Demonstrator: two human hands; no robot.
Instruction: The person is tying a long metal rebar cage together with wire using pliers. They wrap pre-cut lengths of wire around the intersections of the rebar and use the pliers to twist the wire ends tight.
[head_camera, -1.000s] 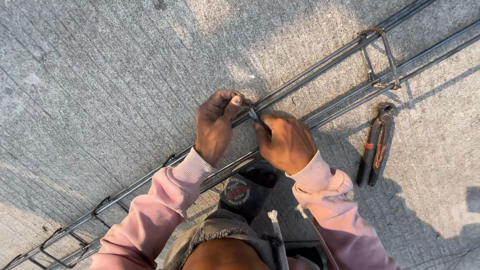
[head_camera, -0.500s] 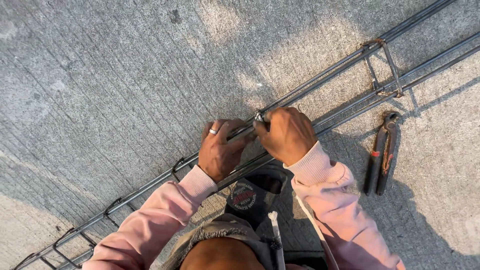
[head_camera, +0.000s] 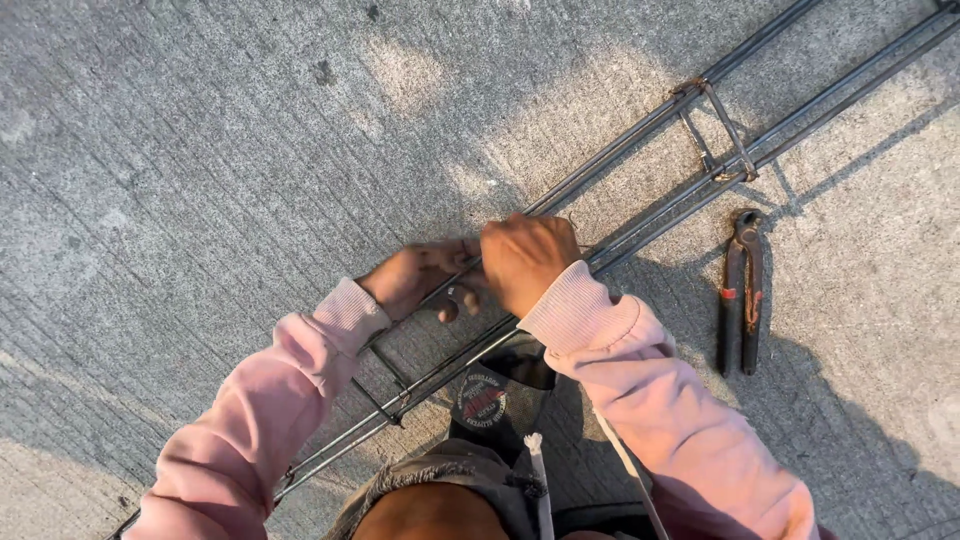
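A long cage of thin steel bars (head_camera: 640, 125) with rectangular stirrups lies diagonally across the concrete. My right hand (head_camera: 525, 260) is closed over the upper bar near the middle of the view. My left hand (head_camera: 420, 280), blurred, sits just left of it with fingers curled around the same bar. Both arms wear pink sleeves. What the fingers pinch is hidden.
A pair of rusty pincers (head_camera: 742, 290) lies on the concrete (head_camera: 200, 150) right of the cage. A rusty stirrup (head_camera: 722, 130) ties the bars at upper right, another stirrup (head_camera: 385, 385) sits below my left hand. My knee and dark shoe fill the bottom centre.
Both hands slid down-left along the bar. The left hand dropped from above the bar to beside the right hand.
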